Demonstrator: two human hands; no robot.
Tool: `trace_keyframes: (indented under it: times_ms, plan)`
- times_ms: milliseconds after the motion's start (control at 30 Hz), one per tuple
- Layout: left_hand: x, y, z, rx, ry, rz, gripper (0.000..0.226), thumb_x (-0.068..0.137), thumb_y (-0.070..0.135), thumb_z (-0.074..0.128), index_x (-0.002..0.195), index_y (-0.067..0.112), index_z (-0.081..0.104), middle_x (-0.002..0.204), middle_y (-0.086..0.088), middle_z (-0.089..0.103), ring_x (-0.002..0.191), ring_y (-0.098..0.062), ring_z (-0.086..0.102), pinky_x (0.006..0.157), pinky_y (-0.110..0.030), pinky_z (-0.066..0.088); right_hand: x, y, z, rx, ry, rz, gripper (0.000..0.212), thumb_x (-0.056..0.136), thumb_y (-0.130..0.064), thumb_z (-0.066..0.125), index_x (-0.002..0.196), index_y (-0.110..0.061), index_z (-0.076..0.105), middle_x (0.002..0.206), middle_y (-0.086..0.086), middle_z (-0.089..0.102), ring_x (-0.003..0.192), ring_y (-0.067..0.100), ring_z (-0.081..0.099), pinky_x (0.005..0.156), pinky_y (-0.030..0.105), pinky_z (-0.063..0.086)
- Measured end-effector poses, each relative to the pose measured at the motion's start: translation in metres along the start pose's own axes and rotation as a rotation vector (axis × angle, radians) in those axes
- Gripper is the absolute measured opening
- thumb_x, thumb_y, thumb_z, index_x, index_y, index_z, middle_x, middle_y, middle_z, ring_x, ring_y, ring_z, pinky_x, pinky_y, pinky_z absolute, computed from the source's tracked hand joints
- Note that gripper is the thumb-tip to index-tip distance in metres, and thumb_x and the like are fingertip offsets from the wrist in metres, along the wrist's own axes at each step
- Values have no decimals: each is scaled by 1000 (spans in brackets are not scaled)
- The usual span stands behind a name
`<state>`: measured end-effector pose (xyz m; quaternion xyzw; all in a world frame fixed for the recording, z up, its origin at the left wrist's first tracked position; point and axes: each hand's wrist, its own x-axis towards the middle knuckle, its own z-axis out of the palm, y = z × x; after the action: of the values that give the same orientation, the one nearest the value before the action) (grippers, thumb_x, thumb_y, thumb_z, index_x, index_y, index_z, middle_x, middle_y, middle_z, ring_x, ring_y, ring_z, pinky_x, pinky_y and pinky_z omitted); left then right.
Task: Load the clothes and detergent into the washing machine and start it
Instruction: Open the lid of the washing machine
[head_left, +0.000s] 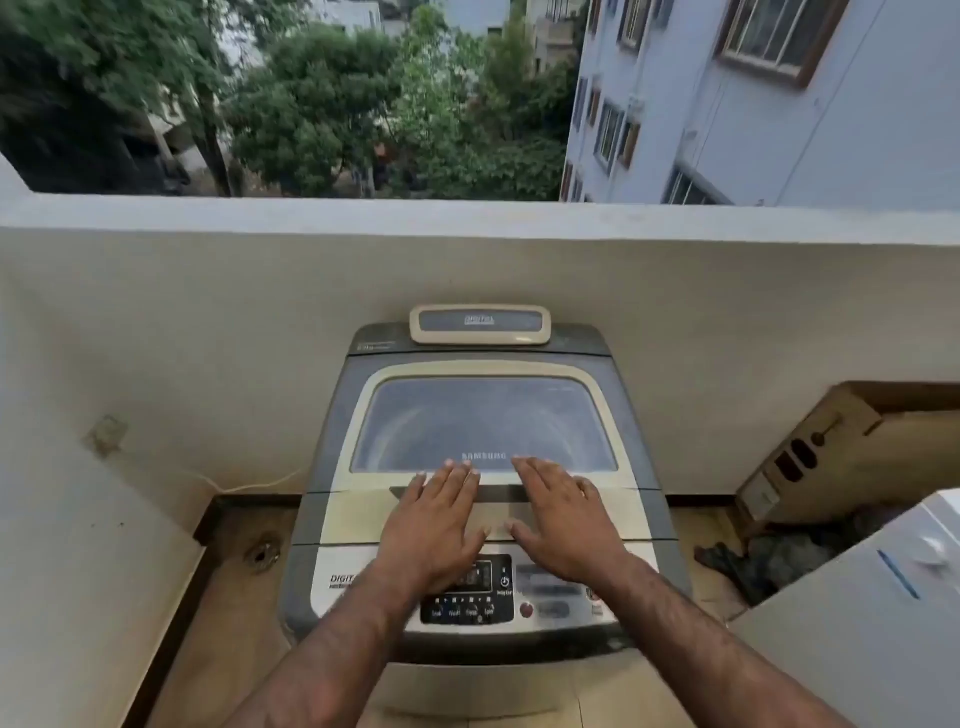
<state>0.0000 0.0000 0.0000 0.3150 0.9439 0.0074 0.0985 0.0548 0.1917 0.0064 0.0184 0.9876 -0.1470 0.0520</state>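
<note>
**Ann:** Balcony setting, trees and apartment blocks across the top of the frame, and the washing machine (480, 467) backed against the parapet wall (208, 322) in the centre, probably so the cable running to the wall at left can reach

**Raj:** Lid (483, 421) is down, and through its window the drum looks bare as far as I can tell. Both palms are flat on the front strip of the lid, just above the control panel (470, 592)

**Ann:** Left hand (434, 525) and right hand (563, 525) side by side, fingers spread and straight, gripping nothing. I'd judge they sit there because that's where the lid's handle recess is, ready to lift

**Raj:** So nothing's loaded yet. Clothes (774, 561)? A dark heap at lower right, on the floor between the cardboard box (831, 447) and a white appliance (883, 613), near the machine, likely dropped within arm's reach

**Ann:** Detergent I cannot pick out anywhere

**Raj:** Opening that lid looks like the first job
</note>
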Motion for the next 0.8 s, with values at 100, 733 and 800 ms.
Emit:
trace_keyframes:
  times_ms: [100,733,800]
  plan:
    - [-2,-1,9,-24,25,-3,75,105,55,22,164,17,-3,173,-3,-4,160,-19,-6,127,-40,-7,-3,1,14,-58,3,-13,77,99,-55,47,163,-28,15,171,-3,20,158,18,15,127,45,8]
    - [10,-16,-39,67,269,169,39,89,43,59,116,18,47,115,-3,49,102,-22,46,94,-39,42,10,-13,-33,-34,207,-58,31,91,-44,70,115,-33,55,111,-12,53,104,15,46,94,35,35]
    - [13,-20,-56,82,339,190,39,86,44,63,112,19,49,112,-2,50,100,-22,48,91,-38,44,14,-17,-50,-61,259,-65,31,89,-41,72,114,-33,56,111,-12,54,105,16,47,93,36,36]
